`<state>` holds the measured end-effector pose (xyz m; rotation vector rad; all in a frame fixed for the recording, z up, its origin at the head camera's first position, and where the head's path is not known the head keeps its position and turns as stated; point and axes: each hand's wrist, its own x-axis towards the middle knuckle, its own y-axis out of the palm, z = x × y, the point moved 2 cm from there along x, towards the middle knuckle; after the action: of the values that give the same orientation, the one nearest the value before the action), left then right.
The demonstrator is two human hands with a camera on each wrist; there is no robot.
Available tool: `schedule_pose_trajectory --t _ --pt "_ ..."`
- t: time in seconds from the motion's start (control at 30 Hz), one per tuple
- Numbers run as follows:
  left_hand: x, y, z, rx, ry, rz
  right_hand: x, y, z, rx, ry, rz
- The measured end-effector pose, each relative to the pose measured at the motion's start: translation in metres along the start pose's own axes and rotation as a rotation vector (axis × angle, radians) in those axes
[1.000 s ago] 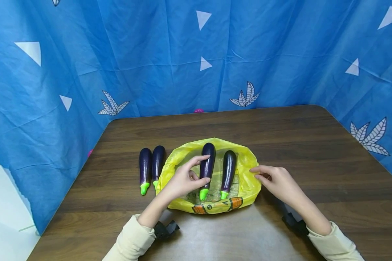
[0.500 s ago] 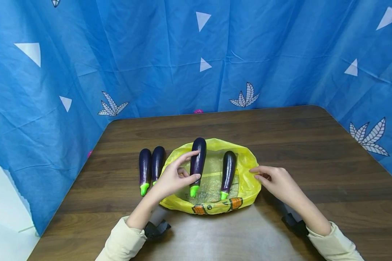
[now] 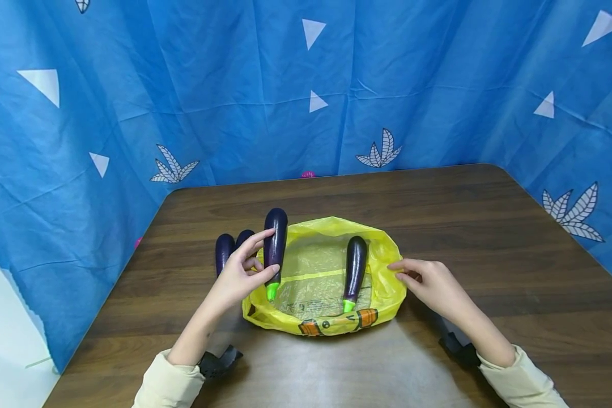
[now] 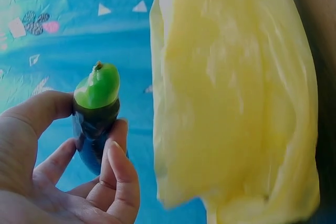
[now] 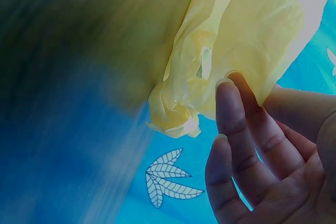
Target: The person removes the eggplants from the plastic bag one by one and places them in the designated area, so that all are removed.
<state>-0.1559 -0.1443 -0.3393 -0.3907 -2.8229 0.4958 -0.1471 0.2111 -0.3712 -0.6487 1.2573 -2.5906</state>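
Observation:
My left hand (image 3: 242, 275) pinches a dark purple eggplant (image 3: 276, 243) with a green stem, over the left rim of a yellow plastic bag (image 3: 316, 226). The left wrist view shows the held eggplant (image 4: 97, 114) stem-up between thumb and fingers, apart from the bag (image 4: 220, 87). My right hand (image 3: 433, 283) pinches the bag's right rim; in the right wrist view the bag (image 5: 262, 30) is between thumb and fingers. Inside the wide-mouthed bag lies another eggplant (image 3: 356, 266). On the table to the left are two more, one eggplant (image 3: 224, 249) and a second eggplant (image 3: 245, 236), both partly hidden by my left hand.
The brown wooden table (image 3: 438, 215) extends around the bag on all sides. A blue patterned curtain (image 3: 265, 85) hangs along its back and sides. Black wrist straps (image 3: 219, 362) sit at both wrists.
My left hand has lifted an eggplant from the middle of the bag and carried it left to the bag's left rim. The right hand stays put on the right rim.

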Motion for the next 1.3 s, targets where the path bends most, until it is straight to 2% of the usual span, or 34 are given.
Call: schedule_pose_trajectory --t 0.17,0.4,0.57,0.87,1.07,1.3 --pt "-0.006 -0.017 0.004 -0.014 -0.004 -0.023 0.000 0.000 0.001 -0.008 0.005 -0.004" --pt "-0.018 -0.043 0.011 -0.011 -0.015 -0.088 0.000 0.000 0.000 -0.005 -0.001 -0.005" --pt "-0.028 -0.060 0.021 -0.001 -0.023 -0.123 0.000 0.001 0.000 -0.004 0.000 -0.003" --pt "-0.046 -0.089 0.040 0.027 -0.048 -0.149 0.000 0.001 0.000 -0.004 0.007 0.004" --pt "-0.054 -0.101 0.057 0.053 -0.105 -0.138 0.001 0.001 -0.001 -0.009 0.002 0.001" --pt "-0.055 -0.108 0.077 0.057 -0.156 -0.118 0.000 0.001 -0.002 -0.012 0.007 0.002"
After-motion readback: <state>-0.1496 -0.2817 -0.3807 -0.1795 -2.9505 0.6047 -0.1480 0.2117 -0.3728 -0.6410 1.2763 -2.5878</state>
